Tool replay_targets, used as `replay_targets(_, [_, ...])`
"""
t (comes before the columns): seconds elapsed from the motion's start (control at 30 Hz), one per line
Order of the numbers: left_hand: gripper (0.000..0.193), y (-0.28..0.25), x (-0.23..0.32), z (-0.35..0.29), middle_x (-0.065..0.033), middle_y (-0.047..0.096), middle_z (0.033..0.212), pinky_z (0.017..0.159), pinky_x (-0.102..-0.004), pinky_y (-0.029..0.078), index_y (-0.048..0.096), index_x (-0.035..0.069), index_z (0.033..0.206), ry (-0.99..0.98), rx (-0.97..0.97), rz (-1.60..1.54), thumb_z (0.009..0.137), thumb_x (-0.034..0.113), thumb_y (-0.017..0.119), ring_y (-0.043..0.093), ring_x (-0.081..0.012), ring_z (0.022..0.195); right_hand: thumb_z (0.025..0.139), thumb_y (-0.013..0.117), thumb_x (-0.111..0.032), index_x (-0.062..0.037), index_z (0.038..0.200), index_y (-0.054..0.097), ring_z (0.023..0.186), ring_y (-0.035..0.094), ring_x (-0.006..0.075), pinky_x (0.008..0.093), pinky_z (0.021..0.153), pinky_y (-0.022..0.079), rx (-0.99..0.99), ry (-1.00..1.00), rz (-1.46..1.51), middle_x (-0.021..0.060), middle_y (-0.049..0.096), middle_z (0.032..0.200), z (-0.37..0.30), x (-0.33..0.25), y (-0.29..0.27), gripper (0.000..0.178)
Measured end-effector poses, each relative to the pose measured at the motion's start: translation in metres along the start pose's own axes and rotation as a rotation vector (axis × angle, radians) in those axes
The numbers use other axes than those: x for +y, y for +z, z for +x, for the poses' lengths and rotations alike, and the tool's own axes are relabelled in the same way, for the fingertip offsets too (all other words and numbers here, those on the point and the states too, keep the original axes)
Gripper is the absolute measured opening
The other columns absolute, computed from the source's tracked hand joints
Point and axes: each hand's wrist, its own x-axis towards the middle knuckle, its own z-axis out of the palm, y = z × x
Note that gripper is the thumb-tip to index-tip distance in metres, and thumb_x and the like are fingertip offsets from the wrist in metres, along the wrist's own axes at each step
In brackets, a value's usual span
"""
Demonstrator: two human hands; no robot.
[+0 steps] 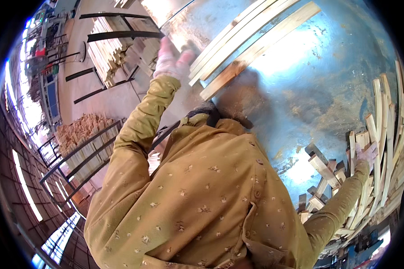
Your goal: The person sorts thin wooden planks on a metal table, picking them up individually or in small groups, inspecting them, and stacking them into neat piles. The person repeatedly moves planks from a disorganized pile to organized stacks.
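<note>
My left hand [173, 62], in a pale pinkish glove, is raised at upper left with its fingers spread and nothing in them. It is just left of the near ends of several long wooden strips [242, 39] lying side by side on a blue metal table [300, 92]. The nearest strip [262, 48] has a darker reddish end and lies slightly apart. Far to the right, my right hand [367, 153], also gloved, is at a heap of wooden strips [384, 121]. Its fingers look parted against the strips; their exact contact is hard to make out.
Stacked wood [105, 54] sits among dark metal bars at upper left. Below it, a rack [83, 159] holds more cut wood. Short dark-ended blocks [321, 168] jut out of the right-hand heap. Machinery [45, 67] lines the far left.
</note>
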Motion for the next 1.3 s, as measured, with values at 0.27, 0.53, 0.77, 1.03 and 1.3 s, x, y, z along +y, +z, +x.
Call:
replay_targets(0.27, [0.083, 0.08, -0.109, -0.097, -0.0167, 0.067, 0.113, 0.088, -0.0382, 0.054, 0.047, -0.001, 0.14, -0.657, -0.208, -0.589, 0.083, 0.052, 0.075, 0.065, -0.0296, 0.102, 0.088, 0.045, -0.075, -0.0157, 0.153, 0.03, 0.133, 0.046, 0.0405, 0.051, 0.11, 0.037, -0.057, -0.096, -0.017, 0.0251, 0.049, 0.142, -0.028, -0.012, -0.003, 0.09])
replay_targets(0.53, [0.045, 0.026, 0.017, -0.11, -0.0084, 0.067, 0.085, 0.065, -0.027, 0.048, 0.063, 0.0, 0.113, -0.488, -0.505, -0.112, 0.091, 0.039, 0.067, 0.061, -0.0143, 0.072, 0.083, 0.064, -0.059, -0.0162, 0.15, 0.037, 0.124, 0.053, 0.0362, 0.049, 0.105, 0.04, -0.029, -0.367, -0.004, 0.017, 0.056, 0.134, -0.114, -0.038, 0.011, 0.083])
replay_targets(0.77, [0.022, 0.05, 0.078, -0.123, -0.0115, 0.061, 0.083, 0.046, -0.0293, 0.044, 0.06, 0.002, 0.101, -0.401, -0.692, -1.192, 0.095, 0.023, 0.059, 0.056, -0.0189, 0.057, 0.085, 0.066, -0.05, -0.0169, 0.148, 0.035, 0.139, 0.039, 0.0327, 0.0485, 0.119, 0.021, -0.239, -0.313, 0.046, 0.0123, 0.047, 0.144, -0.159, -0.107, -0.056, 0.078])
replay_targets(1.03, [0.038, 0.148, 0.397, 0.148, -0.0143, 0.066, 0.089, 0.067, -0.0437, 0.051, 0.06, 0.004, 0.107, -0.103, -0.692, -1.233, 0.099, 0.04, 0.055, 0.065, -0.0286, 0.074, 0.082, 0.069, -0.048, -0.0168, 0.14, 0.044, 0.133, 0.045, 0.0263, 0.0453, 0.117, 0.023, -0.227, -0.467, 0.079, 0.0077, 0.053, 0.138, -0.181, -0.111, -0.067, 0.071])
replay_targets(1.3, [0.085, 0.224, 0.281, -0.01, -0.0188, 0.06, 0.127, 0.088, -0.0397, 0.055, 0.047, 0.002, 0.138, 0.088, -1.383, -0.128, 0.09, 0.072, 0.047, 0.064, -0.0297, 0.105, 0.085, 0.063, -0.028, -0.0164, 0.115, 0.062, 0.093, 0.064, 0.0224, 0.0375, 0.083, 0.053, 0.165, -0.908, 0.447, 0.0078, 0.067, 0.095, -0.208, -0.164, -0.101, 0.032])
